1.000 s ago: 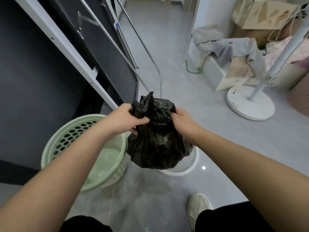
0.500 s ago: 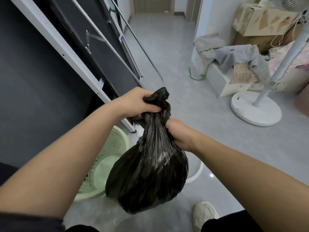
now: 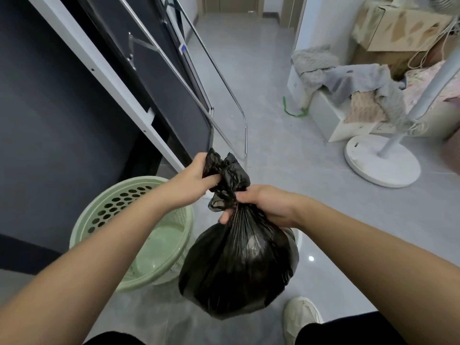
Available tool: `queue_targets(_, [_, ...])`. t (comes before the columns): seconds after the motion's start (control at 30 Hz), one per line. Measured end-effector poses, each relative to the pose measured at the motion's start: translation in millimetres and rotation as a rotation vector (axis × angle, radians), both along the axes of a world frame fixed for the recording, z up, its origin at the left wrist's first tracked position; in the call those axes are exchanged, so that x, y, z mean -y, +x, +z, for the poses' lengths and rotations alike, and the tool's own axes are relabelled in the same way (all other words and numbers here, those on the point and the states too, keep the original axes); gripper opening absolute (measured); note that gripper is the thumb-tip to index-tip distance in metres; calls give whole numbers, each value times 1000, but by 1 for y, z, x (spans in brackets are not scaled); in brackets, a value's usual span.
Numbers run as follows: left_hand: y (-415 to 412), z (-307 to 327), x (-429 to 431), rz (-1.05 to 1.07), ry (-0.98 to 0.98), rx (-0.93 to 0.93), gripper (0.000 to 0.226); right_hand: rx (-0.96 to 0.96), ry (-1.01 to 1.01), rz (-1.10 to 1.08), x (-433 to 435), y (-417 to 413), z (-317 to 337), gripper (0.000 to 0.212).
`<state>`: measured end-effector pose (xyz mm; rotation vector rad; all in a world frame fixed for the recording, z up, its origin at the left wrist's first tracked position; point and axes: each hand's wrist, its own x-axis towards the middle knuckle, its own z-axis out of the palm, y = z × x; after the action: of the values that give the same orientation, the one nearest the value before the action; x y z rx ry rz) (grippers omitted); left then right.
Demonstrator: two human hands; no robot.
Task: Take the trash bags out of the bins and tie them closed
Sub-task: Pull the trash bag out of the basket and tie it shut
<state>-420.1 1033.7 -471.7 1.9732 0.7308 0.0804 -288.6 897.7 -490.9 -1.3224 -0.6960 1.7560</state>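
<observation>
Black plastic is bunched up tight between your two hands right now. Your left hand point(image 3: 196, 181) has its grip closed around the crumpled top of the trash bag point(image 3: 236, 270), up where the loose ends stick out, and your right hand point(image 3: 263, 205) is clamped on the gathered neck just below that, fingers wrapped around the pleats. The bag's round, full body hangs in the air under your right hand, clear of the floor point(image 3: 323, 200) (nothing's propping it up, it's all on your grip).

Just left of the bag and lower down, you've got the pale green bin point(image 3: 99, 215) with the holes in its wall sitting on the floor; I can see right to its bottom and there's no liner in it. A sliver of a white bin point(image 3: 298, 239) peeks out behind the bag on the right side, mostly hidden, so I can't tell what's in it.

Your white shoe point(image 3: 301, 317) is on the floor near the bag's bottom right. Further off to the right there's a fan base point(image 3: 380, 168), well apart from everything you're holding.
</observation>
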Motion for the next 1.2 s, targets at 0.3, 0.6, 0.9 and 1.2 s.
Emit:
queue_targets(0.3, [-43, -5, 16, -569, 1093, 2, 89, 258, -65, 45, 6, -2, -3, 47])
queue_targets(0.6, [-10, -26, 26, -541, 868, -186, 11, 404, -36, 280, 8, -16, 12, 64])
queue_targets(0.9, [-31, -26, 1, -459, 801, -316, 11, 511, 0, 242, 11, -6, -4, 31])
queue_targets(1.2, [-31, -35, 37, -496, 811, -203, 42, 555, 50, 206, 6, -5, -13, 33])
